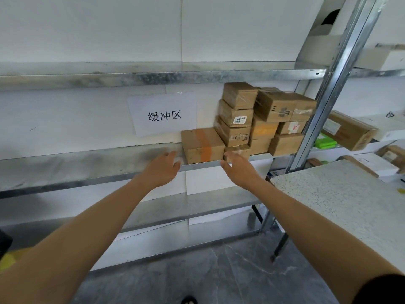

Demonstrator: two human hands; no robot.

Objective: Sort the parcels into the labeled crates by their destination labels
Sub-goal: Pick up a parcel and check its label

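Both hands, left hand (163, 166) and right hand (237, 166), reach with fingers spread wide, holding nothing, flanking the orange-taped parcel (202, 144); pulling it carelessly could topple the leaning stack (236, 115).

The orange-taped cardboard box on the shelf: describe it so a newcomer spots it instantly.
Behind the grey metal shelving rack, find the white paper sign on the wall. Below its right corner sits the flat brown cardboard box, leftmost of the brown cardboard parcels; an orange tape band crosses its top and front.
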